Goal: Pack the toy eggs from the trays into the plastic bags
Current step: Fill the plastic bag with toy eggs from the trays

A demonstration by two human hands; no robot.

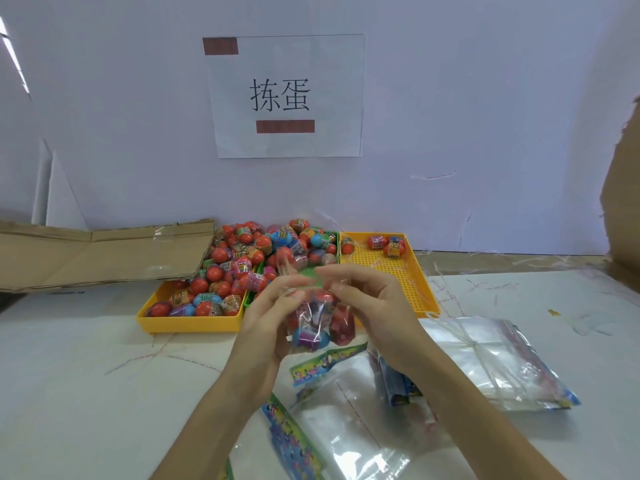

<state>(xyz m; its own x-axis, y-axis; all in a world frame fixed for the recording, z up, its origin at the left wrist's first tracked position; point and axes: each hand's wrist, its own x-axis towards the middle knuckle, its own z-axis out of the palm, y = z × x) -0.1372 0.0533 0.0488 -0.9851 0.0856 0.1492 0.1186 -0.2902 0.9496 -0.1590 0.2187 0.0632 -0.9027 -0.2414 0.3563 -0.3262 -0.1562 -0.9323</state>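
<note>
1. A clear plastic bag (pixel 320 323) holding several toy eggs (pixel 308 336) hangs above the table (pixel 86 358), in front of the trays.
2. The left hand (pixel 268 318) and right hand (pixel 367 306) pinch its top, fingers curled on the plastic.
3. Behind, the left yellow tray (pixel 187 323) is heaped with eggs; the right yellow tray (pixel 420 289) holds few.
4. Flat empty bags (pixel 491 358) lie right.

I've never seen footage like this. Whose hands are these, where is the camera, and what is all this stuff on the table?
The camera sits on a person's head, looking down at their own hands. Left hand and right hand together hold a small clear plastic bag with toy eggs inside, pinching its top. Behind stand trays: a yellow tray heaped with eggs, a green tray, and a nearly empty yellow tray. Spare bags lie at the right.
</note>
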